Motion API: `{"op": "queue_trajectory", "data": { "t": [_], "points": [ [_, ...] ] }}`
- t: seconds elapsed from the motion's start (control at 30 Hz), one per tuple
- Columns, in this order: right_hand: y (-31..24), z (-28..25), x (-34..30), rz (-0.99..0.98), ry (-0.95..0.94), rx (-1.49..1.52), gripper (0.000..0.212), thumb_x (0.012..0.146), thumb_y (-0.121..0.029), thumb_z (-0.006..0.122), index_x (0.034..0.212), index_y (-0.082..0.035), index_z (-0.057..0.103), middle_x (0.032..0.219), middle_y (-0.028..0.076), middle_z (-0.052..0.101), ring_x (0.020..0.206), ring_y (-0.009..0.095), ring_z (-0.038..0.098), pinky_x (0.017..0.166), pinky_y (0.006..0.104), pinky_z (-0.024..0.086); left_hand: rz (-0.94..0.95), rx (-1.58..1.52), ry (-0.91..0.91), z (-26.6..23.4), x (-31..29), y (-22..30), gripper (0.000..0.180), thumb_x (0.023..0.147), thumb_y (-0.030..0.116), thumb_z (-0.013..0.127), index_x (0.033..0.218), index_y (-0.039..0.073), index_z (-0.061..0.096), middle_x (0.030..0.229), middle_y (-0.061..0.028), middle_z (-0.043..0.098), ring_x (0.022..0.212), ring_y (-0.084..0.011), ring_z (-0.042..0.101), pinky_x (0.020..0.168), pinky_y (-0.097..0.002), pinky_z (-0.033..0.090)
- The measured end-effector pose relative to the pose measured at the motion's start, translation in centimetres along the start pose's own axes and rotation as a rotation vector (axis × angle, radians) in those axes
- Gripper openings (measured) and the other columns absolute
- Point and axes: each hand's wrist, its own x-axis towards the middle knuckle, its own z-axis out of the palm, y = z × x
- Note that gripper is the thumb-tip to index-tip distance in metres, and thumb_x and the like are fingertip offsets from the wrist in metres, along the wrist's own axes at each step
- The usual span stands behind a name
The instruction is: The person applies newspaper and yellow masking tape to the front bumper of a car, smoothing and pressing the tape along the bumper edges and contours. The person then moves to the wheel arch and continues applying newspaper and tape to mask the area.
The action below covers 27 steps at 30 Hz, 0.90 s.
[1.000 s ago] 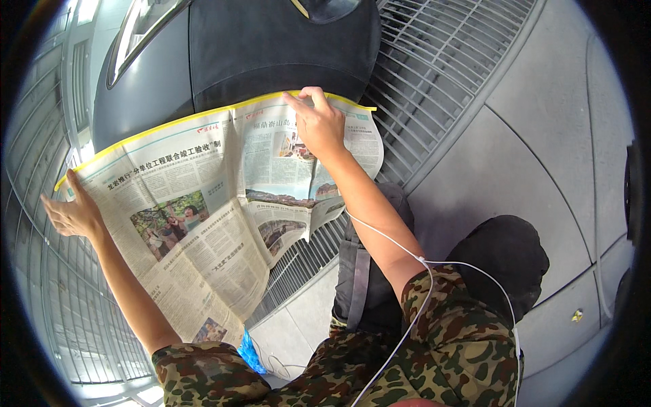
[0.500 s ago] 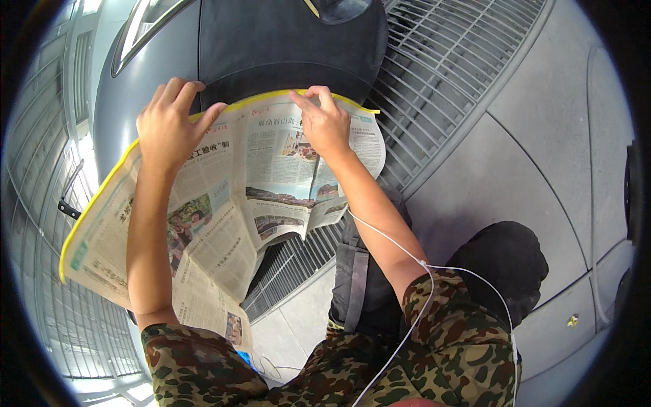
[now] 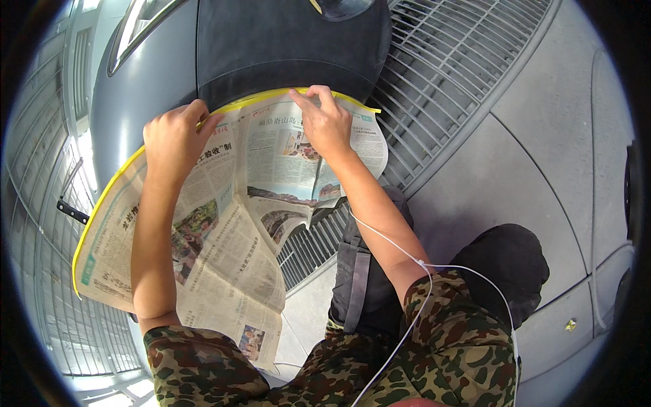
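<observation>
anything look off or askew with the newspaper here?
Yes. The newspaper isn't flat: a flap below the right hand folds loose, and the lower sheet sags free. Left hand presses the yellow tape edge.

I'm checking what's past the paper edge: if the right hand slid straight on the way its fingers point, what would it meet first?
Probably the yellow tape along the newspaper edge under the right hand, then the dark car panel beyond; depth is unclear.

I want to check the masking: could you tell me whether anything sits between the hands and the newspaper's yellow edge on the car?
Nothing visible does. The left hand and the right hand both rest directly on the newspaper at its yellow edge, which lies along the dark car panel.
</observation>
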Motion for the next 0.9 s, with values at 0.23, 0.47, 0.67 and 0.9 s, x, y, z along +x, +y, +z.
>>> {"op": "queue_trajectory", "data": {
  "t": [0.23, 0.47, 0.67, 0.9],
  "points": [
    [-0.9, -0.1, 0.5, -0.033, 0.022, 0.013, 0.047, 0.081, 0.002, 0.077, 0.121, -0.022, 0.083, 0.108, 0.001, 0.067, 0.075, 0.022, 0.072, 0.062, 0.0376, 0.057, -0.067, 0.027, -0.01, -0.2, 0.2, 0.2, 0.031, 0.092, 0.039, 0.081, 0.082, 0.012, 0.072, 0.073, -0.0067, 0.074, 0.065, -0.0309, 0.071, 0.058, -0.0436, 0.053],
    [-1.0, -0.2, 0.2, -0.04, 0.03, 0.007, 0.047, 0.08, 0.002, 0.077, 0.121, -0.022, 0.083, 0.106, 0.0, 0.067, 0.074, 0.022, 0.071, 0.062, 0.0369, 0.056, -0.022, -0.009, 0.033, -0.3, -0.3, 0.4, 0.029, 0.092, 0.037, 0.081, 0.082, 0.011, 0.071, 0.074, -0.0062, 0.074, 0.065, -0.0303, 0.071, 0.059, -0.0438, 0.054],
    [-0.9, -0.5, 0.4, -0.035, 0.012, 0.013, 0.05, 0.08, 0.002, 0.076, 0.122, -0.023, 0.083, 0.106, 0.0, 0.067, 0.073, 0.021, 0.07, 0.062, 0.0375, 0.056, 0.006, -0.081, -0.063, -1.2, -0.4, 1.6, 0.027, 0.093, 0.035, 0.081, 0.083, 0.011, 0.073, 0.073, -0.0061, 0.074, 0.066, -0.0303, 0.072, 0.061, -0.0438, 0.055],
    [-0.5, -0.6, 0.1, -0.027, 0.03, 0.037, 0.049, 0.08, 0.003, 0.076, 0.121, -0.022, 0.083, 0.105, -0.001, 0.068, 0.073, 0.021, 0.07, 0.062, 0.0367, 0.056, -0.103, -0.46, -0.406, -4.3, 1.4, 3.4, 0.038, 0.104, 0.039, 0.072, 0.098, 0.002, 0.08, 0.074, -0.0161, 0.074, 0.065, -0.0347, 0.07, 0.065, -0.0461, 0.054]
  ]
}}
